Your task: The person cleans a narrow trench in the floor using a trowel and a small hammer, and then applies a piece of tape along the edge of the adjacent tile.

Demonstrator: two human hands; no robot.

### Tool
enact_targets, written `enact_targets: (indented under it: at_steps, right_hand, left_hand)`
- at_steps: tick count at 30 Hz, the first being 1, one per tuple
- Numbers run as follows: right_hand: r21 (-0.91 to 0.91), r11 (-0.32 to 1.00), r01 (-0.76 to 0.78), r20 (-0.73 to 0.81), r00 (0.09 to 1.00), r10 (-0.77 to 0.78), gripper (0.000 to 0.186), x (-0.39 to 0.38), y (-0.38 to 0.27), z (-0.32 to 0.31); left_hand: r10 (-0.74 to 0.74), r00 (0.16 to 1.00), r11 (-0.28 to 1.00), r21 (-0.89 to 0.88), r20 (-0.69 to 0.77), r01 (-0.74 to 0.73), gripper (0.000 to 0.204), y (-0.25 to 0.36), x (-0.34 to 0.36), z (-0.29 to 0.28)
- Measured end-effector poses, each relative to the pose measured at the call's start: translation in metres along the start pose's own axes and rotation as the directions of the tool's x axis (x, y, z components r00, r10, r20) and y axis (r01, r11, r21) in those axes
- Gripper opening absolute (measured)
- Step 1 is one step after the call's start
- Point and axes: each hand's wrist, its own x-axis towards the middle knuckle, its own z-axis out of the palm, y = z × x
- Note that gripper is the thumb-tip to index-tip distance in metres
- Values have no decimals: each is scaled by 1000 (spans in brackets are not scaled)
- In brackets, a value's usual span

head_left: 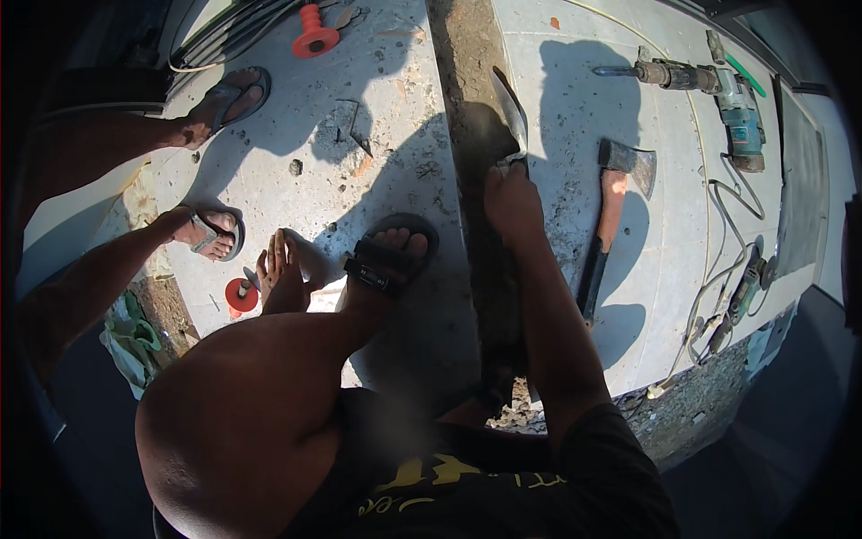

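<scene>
My right hand (513, 199) is closed round the handle of a pointed trowel (513, 115). Its metal blade stretches away from me along the right edge of a narrow trench (479, 126) cut through the pale tiled floor. My left hand (284, 275) is low at the left, beside my bent knee, with its fingers stretched out and nothing in them. Just left of that hand is a red round guard (237, 298) with a metal end in its middle. To the right of my right forearm lies an axe (614, 207) with a wooden and black handle.
A demolition hammer (738, 121) with a chisel bit lies at the far right, its cord (714, 216) trailing to an angle grinder (745, 292). A red-handled chisel (312, 34) is at the far left. Another person's sandalled feet (235, 97) stand at left. Grit is scattered around.
</scene>
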Motion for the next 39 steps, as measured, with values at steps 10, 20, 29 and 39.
enact_targets:
  at_steps: [10, 20, 29, 39]
  right_hand:
    - [-487, 790, 372, 348, 913, -214, 30, 63, -25, -9]
    - [-518, 718, 464, 476, 855, -209, 17, 20, -59, -114]
    - [-828, 460, 319, 302, 946, -113, 25, 175, -128, -65]
    - [-635, 213, 743, 771, 591, 238, 25, 59, -128, -125]
  left_hand:
    - [4, 1000, 999, 49, -24, -2, 47, 3, 0, 3]
    - [24, 999, 996, 86, 30, -27, 45, -2, 5, 8]
    - [-8, 998, 997, 75, 60, 3, 44, 0, 6, 3]
    - [-13, 1000, 1000, 26, 15, 13, 40, -3, 9, 2]
